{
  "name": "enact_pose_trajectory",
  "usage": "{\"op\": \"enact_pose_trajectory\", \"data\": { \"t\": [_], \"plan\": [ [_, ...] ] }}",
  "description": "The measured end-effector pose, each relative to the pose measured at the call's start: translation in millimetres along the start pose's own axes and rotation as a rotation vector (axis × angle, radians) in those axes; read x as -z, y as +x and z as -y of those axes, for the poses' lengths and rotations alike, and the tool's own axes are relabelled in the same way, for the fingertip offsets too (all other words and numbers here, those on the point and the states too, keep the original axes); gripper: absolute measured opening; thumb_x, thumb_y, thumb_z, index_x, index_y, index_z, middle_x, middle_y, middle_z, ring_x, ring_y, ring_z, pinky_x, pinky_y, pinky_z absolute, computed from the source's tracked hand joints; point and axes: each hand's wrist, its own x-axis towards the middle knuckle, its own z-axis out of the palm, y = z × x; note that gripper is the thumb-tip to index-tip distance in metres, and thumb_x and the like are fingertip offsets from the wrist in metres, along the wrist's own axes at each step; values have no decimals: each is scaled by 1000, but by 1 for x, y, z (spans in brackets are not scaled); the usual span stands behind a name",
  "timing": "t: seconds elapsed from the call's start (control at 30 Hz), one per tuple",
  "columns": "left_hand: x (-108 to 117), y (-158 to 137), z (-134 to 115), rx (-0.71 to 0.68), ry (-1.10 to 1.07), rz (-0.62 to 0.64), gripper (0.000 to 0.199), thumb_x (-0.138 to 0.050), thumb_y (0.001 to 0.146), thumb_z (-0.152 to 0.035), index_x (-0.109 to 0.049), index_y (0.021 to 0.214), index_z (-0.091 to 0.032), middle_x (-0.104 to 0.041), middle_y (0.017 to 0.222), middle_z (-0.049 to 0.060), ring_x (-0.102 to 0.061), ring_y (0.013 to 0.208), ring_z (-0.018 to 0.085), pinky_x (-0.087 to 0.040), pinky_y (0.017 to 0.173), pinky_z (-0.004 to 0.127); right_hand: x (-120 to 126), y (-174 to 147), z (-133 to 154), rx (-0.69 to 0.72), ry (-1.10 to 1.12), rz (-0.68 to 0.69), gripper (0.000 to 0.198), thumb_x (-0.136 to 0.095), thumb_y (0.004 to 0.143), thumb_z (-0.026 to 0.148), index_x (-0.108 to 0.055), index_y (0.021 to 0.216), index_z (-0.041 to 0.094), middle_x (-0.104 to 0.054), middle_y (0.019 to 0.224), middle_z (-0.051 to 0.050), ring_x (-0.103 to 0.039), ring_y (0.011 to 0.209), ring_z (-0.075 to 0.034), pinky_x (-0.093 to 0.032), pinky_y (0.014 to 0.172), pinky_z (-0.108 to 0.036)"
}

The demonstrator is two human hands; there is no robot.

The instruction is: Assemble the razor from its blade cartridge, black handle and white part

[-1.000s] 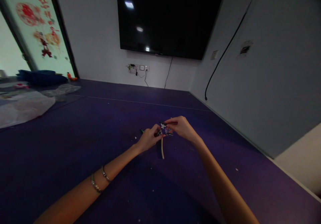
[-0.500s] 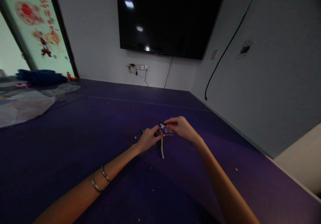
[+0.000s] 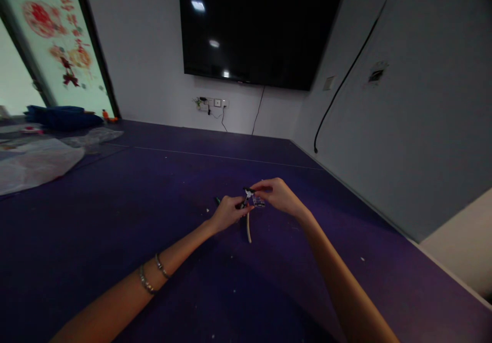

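Note:
My left hand point(image 3: 226, 213) reaches in from the lower left, its thumb and fingers pinched on a small black-and-silver part point(image 3: 248, 193) whose kind I cannot make out. From the right, my right hand point(image 3: 281, 198) pinches the upper end of that same part with its fingertips. Just under the right fingers shows a small clear-and-dark piece point(image 3: 260, 203); whether it joins the held part is unclear. A pale, slightly curved strip point(image 3: 249, 230) extends below the left fingertips toward me. Behind the left hand pokes out a thin green-tipped object point(image 3: 217, 200), mostly hidden.
Both hands are over a dark purple surface point(image 3: 172, 281) with scattered white specks. Clear plastic sheeting point(image 3: 42, 166) and a dark blue bundle point(image 3: 63, 117) lie at the far left. A black cable point(image 3: 346, 76) hangs down the right wall, and a television point(image 3: 261, 30) is mounted ahead.
The small part between my fingertips has turned slightly, and the clear-and-dark piece under the right fingers looks a little different. Both arms stay nearly in place.

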Motion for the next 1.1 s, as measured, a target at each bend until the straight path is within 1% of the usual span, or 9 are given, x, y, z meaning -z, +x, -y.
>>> {"op": "enact_pose_trajectory", "data": {
  "t": [0.3, 0.53, 0.67, 0.93, 1.1],
  "plan": [
    [-2, -1, -2, 50, -67, -7, 34, -55, 77, -43, -61, 63, -12, -58, 52, 0, -50, 47, 8, -35, 46, 18, 0, 0, 0, 0, 15, 8, 20, -55, 71, 11, -70, 84, 16, -69, 81, -5, -62, 76, -15, -47, 72, -27],
    [-2, 0, -4, 107, -158, -8, 28, -59, 73, -41, -62, 72, -13, -60, 55, -1, -54, 49, 10, -38, 46, 19, 0, -1, 1, 7, -15, 11, 20, -54, 71, 12, -69, 83, 17, -69, 80, -4, -62, 75, -15, -47, 70, -26],
    [-4, 1, -2, 140, -145, -43, 28, -64, 68, -41, -57, 76, -14, -58, 55, -3, -54, 48, 9, -37, 44, 18, 0, -1, 1, 17, -40, 6, 20, -54, 71, 11, -69, 83, 16, -69, 79, -4, -62, 74, -15, -46, 69, -26],
    [-8, 1, 2, 178, -237, -58, 31, -66, 67, -39, -45, 69, -16, -56, 53, -4, -54, 46, 9, -37, 44, 19, -2, 1, -2, 7, -35, 8, 19, -54, 70, 10, -69, 82, 16, -69, 78, -4, -62, 72, -15, -46, 68, -26],
    [-8, 2, 1, 236, -399, -27, 35, -68, 66, -38, -39, 67, -17, -55, 51, -5, -56, 45, 10, -38, 42, 19, -4, 2, -3, 4, -36, -15, 21, -53, 71, 9, -68, 84, 15, -69, 80, -4, -62, 74, -14, -46, 70, -26]
  ]
}}
